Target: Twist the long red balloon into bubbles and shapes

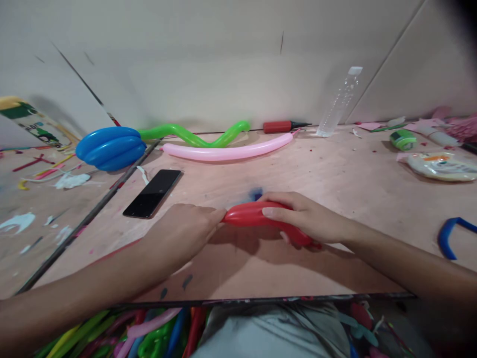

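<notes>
A long red balloon point(249, 217) lies across the middle of the wooden table point(335, 174). My right hand point(305, 218) is wrapped over its right part, fingers closed on it. My left hand point(184, 231) pinches the balloon's left end with fingers closed. Both hands rest low on the tabletop, close together.
A black phone point(152, 193) lies left of my hands. Behind are a blue folded balloon point(111, 147), a green wavy balloon point(194, 134), a pink long balloon point(227, 150), a red hand pump point(283, 126) and a clear bottle point(340, 102). A blue balloon piece point(449, 233) lies at right; several balloons sit below the table edge.
</notes>
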{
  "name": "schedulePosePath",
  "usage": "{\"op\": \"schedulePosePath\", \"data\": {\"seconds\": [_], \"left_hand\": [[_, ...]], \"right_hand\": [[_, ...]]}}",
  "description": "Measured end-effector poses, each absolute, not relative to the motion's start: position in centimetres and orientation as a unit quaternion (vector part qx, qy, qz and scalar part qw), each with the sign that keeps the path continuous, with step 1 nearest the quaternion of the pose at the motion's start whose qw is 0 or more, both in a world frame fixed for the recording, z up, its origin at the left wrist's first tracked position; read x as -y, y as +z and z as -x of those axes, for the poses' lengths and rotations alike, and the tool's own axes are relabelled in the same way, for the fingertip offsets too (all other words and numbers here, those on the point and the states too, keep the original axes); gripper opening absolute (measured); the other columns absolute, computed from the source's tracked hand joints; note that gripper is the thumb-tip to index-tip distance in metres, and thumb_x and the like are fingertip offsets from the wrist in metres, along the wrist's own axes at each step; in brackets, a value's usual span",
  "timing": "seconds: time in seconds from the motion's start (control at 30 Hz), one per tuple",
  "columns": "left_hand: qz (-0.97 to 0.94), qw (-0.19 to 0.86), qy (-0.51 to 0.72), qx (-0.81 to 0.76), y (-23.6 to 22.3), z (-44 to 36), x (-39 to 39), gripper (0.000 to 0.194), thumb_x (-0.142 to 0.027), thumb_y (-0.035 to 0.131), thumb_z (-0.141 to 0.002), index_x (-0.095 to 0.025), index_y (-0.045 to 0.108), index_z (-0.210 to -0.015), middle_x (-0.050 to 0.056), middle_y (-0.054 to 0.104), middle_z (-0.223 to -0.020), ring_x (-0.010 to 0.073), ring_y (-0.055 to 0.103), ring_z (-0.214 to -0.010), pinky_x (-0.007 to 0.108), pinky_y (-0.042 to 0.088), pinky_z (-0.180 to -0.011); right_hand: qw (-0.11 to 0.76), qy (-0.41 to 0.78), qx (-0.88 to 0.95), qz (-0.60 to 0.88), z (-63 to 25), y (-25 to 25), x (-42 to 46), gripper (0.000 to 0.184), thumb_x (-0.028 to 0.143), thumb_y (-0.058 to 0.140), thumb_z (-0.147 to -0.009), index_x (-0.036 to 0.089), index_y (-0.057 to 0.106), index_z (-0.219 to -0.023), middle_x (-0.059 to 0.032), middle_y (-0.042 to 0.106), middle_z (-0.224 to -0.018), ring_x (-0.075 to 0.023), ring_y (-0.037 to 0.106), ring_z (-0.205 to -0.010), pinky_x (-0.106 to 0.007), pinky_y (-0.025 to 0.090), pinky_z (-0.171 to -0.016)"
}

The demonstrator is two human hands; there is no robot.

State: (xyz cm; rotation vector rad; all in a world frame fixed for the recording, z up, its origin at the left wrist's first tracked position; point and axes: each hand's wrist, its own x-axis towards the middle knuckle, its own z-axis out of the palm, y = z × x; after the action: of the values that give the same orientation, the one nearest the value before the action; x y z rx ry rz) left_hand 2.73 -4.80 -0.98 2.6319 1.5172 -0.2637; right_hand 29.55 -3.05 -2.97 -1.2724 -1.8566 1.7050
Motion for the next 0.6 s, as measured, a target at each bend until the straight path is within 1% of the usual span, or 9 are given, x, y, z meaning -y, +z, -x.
{"op": "schedulePosePath", "data": {"seconds": [0.07,0.1,0.17,0.27,0.37,0.43,0.5,0.57,0.6], "left_hand": [[-0.874,0.020,-0.100,-0.476,-1.1,-2.6,5.0,0.020,-0.015,0.047,-0.095,-0.020,0.067,-0.096,0.010,0.075,-0.085,0.0282,0.070,-0.077,0.032,0.040,-0.066],[-0.875,0.017,-0.104,-0.473,-1.1,-2.6,5.1,0.020,-0.015,0.047,-0.095,-0.020,0.067,-0.094,0.011,0.075,-0.085,0.0284,0.070,-0.078,0.032,0.041,-0.067],[-0.867,0.050,-0.101,-0.485,-0.9,-2.7,5.5,0.018,-0.029,0.051,-0.098,-0.020,0.068,-0.097,0.011,0.075,-0.084,0.0289,0.069,-0.075,0.033,0.042,-0.065],[-0.839,0.213,-0.038,-0.500,-0.4,-3.5,6.2,0.035,-0.051,0.065,-0.091,-0.023,0.067,-0.112,0.008,0.075,-0.091,0.0266,0.069,-0.076,0.032,0.047,-0.065],[-0.763,0.412,0.059,-0.495,-0.2,-4.7,6.6,0.038,-0.051,0.067,-0.090,-0.026,0.065,-0.119,0.003,0.074,-0.098,0.0205,0.069,-0.074,0.029,0.053,-0.066],[-0.679,0.533,0.090,-0.496,-0.4,-5.5,6.8,0.041,-0.054,0.063,-0.093,-0.024,0.064,-0.121,0.001,0.071,-0.083,0.0178,0.066,-0.063,0.027,0.052,-0.057],[-0.596,0.627,0.112,-0.489,-0.9,-6.2,7.1,0.046,-0.056,0.059,-0.094,-0.022,0.061,-0.126,-0.002,0.065,-0.068,0.0174,0.063,-0.055,0.025,0.050,-0.049],[-0.532,0.681,0.145,-0.482,-1.6,-6.8,7.5,0.048,-0.054,0.057,-0.095,-0.019,0.060,-0.128,-0.002,0.063,-0.061,0.0176,0.062,-0.052,0.024,0.049,-0.048],[-0.506,0.695,0.162,-0.485,-2.0,-7.0,7.7,0.047,-0.054,0.056,-0.095,-0.019,0.060,-0.127,-0.001,0.064,-0.061,0.0172,0.062,-0.051,0.025,0.049,-0.048]], "right_hand": [[0.151,0.606,0.644,0.443,-29.4,-3.0,3.1,0.047,0.070,0.060,-0.093,0.027,0.067,-0.111,0.0037,0.058,-0.066,-0.0095,0.045,-0.045,-0.017,0.025,-0.029],[0.148,0.607,0.644,0.441,-29.4,-3.0,3.2,0.046,0.069,0.060,-0.092,0.027,0.067,-0.110,0.0036,0.058,-0.067,-0.0092,0.045,-0.045,-0.017,0.025,-0.029],[0.142,0.609,0.650,0.432,-29.2,-3.0,3.4,0.045,0.068,0.061,-0.093,0.026,0.068,-0.108,0.0039,0.056,-0.066,-0.0085,0.045,-0.044,-0.017,0.024,-0.031],[0.134,0.616,0.658,0.413,-28.8,-2.7,4.0,0.038,0.060,0.062,-0.096,0.027,0.070,-0.114,0.0033,0.057,-0.069,-0.0080,0.045,-0.046,-0.018,0.027,-0.034],[0.130,0.617,0.668,0.394,-28.9,-2.3,4.1,0.037,0.057,0.060,-0.098,0.031,0.070,-0.121,0.0009,0.066,-0.082,-0.0097,0.049,-0.051,-0.021,0.035,-0.039],[0.149,0.589,0.697,0.380,-29.4,-2.0,3.4,0.039,0.058,0.050,-0.102,0.029,0.072,-0.117,-0.0009,0.071,-0.087,-0.0129,0.057,-0.059,-0.024,0.046,-0.050],[0.173,0.529,0.750,0.357,-30.3,-1.6,2.1,0.045,0.054,0.040,-0.107,0.026,0.076,-0.106,-0.0024,0.075,-0.096,-0.0172,0.067,-0.077,-0.030,0.054,-0.071],[0.178,0.477,0.796,0.328,-31.2,-1.3,0.8,0.039,0.049,0.048,-0.104,0.025,0.078,-0.097,-0.0027,0.076,-0.102,-0.0221,0.069,-0.099,-0.035,0.053,-0.090],[0.189,0.472,0.798,0.323,-31.5,-1.2,0.4,0.037,0.048,0.050,-0.104,0.026,0.079,-0.102,-0.0026,0.075,-0.112,-0.0233,0.067,-0.108,-0.035,0.052,-0.094]]}}
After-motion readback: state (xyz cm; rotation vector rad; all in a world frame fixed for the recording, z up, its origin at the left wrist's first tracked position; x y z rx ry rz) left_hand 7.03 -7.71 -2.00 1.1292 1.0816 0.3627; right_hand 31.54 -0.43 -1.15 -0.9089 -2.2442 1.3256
